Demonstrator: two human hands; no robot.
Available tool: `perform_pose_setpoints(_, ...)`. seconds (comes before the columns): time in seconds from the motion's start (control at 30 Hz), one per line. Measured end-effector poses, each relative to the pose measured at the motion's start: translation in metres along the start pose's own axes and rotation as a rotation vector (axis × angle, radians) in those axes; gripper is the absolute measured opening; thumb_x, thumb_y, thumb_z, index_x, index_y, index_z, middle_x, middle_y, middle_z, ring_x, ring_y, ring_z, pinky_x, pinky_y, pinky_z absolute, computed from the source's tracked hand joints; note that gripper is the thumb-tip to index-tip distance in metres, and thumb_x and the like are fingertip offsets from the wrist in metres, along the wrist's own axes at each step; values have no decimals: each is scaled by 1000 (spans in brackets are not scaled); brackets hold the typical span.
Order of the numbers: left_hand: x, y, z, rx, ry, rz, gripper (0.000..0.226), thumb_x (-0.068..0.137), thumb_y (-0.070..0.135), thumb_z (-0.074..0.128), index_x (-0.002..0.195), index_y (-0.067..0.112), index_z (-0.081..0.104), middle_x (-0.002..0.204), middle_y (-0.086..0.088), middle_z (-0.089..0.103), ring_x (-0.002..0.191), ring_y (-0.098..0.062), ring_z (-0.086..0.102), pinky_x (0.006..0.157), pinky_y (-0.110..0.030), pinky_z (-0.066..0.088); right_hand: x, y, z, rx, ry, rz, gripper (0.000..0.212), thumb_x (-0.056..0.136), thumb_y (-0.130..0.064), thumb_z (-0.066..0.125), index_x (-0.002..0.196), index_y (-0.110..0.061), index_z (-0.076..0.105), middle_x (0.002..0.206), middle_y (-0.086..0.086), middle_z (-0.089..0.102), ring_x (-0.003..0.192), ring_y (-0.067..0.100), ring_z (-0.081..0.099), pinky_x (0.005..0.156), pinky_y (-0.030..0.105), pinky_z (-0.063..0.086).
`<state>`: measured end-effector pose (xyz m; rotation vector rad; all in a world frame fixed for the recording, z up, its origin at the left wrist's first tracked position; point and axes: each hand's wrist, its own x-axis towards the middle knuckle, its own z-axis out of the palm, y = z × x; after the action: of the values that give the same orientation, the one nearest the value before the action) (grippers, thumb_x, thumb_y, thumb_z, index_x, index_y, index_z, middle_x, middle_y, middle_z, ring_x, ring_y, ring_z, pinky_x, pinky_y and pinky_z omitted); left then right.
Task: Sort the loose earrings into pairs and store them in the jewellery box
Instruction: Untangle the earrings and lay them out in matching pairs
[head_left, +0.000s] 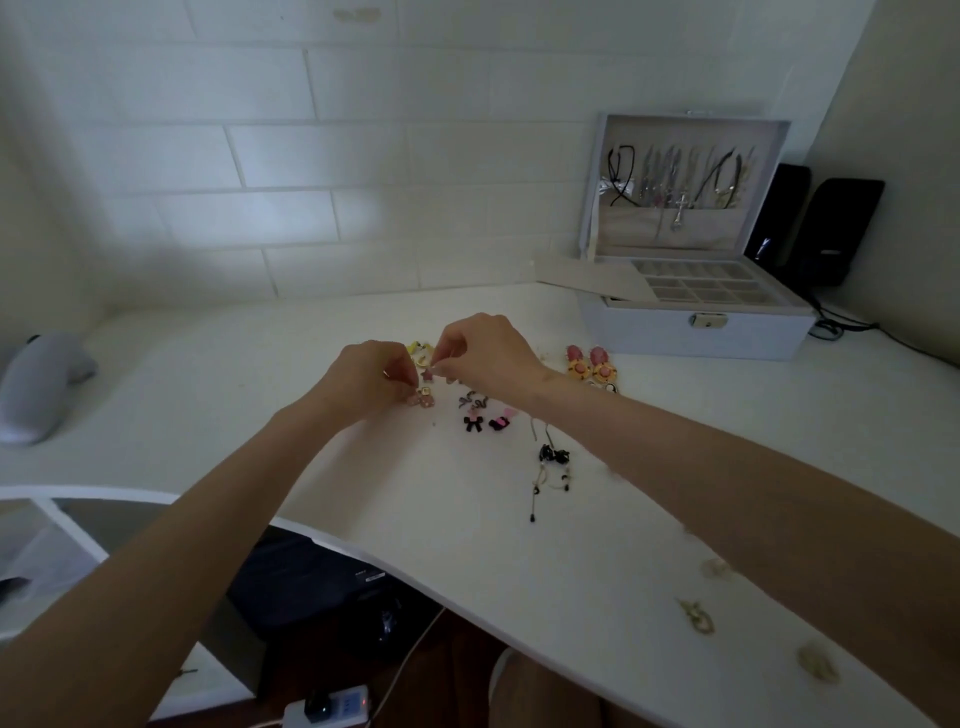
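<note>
1. Hands. My left hand (371, 376) and right hand (483, 353) meet above the middle of the white desk (467, 545), fingertips nearly touching. The right thumb and forefinger pinch a small pink star earring (427, 374). The left fingers are curled and bunched at the 9 o'clock side of that earring; I cannot tell whether they grip it.

2. Loose earrings, positions taken from the pinch point.
- 12 o'clock, just beside: yellow earrings (418, 349), partly hidden by the fingers.
- 6 o'clock, just below my left fingertips: a pink and gold earring (423, 399) on the desk.
- 5 o'clock, near: dark twisted earrings (472, 402), then a black bow earring (474, 422) and a pink and black earring (501, 420) side by side.
- 3 o'clock, beyond my right wrist: a pink and yellow round pair (589, 364), lying together.
- 4 o'clock, further out: black drop earrings (553, 456) with a thin chain earring (535, 493) trailing toward me.
- Pale gold earrings (698, 616) lie well apart, by my right forearm near the desk edge.

3. Jewellery box. The jewellery box (696, 335) stands at 2 o'clock, well apart from both hands, against the wall. Its lid (691, 239) is upright, with necklaces hanging inside. The compartment tray is exposed.
</note>
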<state>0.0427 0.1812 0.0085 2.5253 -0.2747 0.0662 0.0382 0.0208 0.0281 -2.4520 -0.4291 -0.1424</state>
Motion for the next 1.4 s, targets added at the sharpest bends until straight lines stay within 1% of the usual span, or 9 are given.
perform_pose_setpoints(0.27,1,1,4,-17,27,38,16,76,-3,68,85,11,64,89,-4,67,87,-21,62,74,-22,45,-13,11,-13,26,4,-18,6,81,-15,68,85,-13,71,83,-2,69,78,12,64,80,31,53)
perform_pose_setpoints(0.4,-8,6,8,79,208,63,14,87,0,57,96,8,63,103,-8,61,83,-16,55,74,-22,36,-31,18,-28,40,7,-23,9,82,-14,67,88,-11,72,86,-1,69,77,9,61,71,18,47)
perform_pose_setpoints(0.53,-36,34,17,63,300,190,13,88,4,58,98,11,62,100,0,55,79,-13,56,68,-17,38,-59,28,-44,52,2,-12,5,82,-15,68,86,-13,71,79,-5,66,72,5,58,67,17,46)
perform_pose_setpoints(0.63,-60,60,29,45,221,319,10,87,10,62,95,15,62,98,3,56,76,-6,56,70,-19,40,-84,39,-57,63,-13,-19,4,81,-18,70,83,-15,72,73,-10,64,68,0,56,78,23,47)
perform_pose_setpoints(0.7,-74,75,38,24,121,365,9,87,16,62,95,18,62,98,6,55,77,2,54,66,-11,39,-103,48,-66,38,-17,-14,2,81,-20,70,81,-18,71,72,-15,62,71,-2,50,84,19,40)
perform_pose_setpoints(0.77,-84,91,49,31,66,408,8,87,20,62,95,19,61,95,9,54,77,4,54,63,-9,39,-123,57,-78,33,-25,-4,1,81,-19,70,81,-19,71,74,-14,64,68,-3,51,77,11,38)
perform_pose_setpoints(0.9,-104,123,70,-15,-58,475,5,86,23,62,89,24,59,86,17,52,77,1,53,64,-7,38,-166,75,-107,3,-74,47,5,78,-18,73,81,-22,73,79,-9,70,63,0,55,62,11,41)
perform_pose_setpoints(1.13,-112,169,109,-15,-170,556,14,83,30,66,93,23,60,87,13,54,79,-1,51,65,-9,38,-225,99,-137,-75,-247,191,12,72,-27,78,81,-30,70,76,-10,64,66,3,55,63,20,45)
perform_pose_setpoints(1.4,-108,195,124,193,-251,612,19,84,38,63,98,26,59,93,15,43,90,-4,42,76,-18,38,-252,108,-153,-35,-314,214,24,67,-26,82,80,-35,63,79,-12,63,72,4,57,64,18,45)
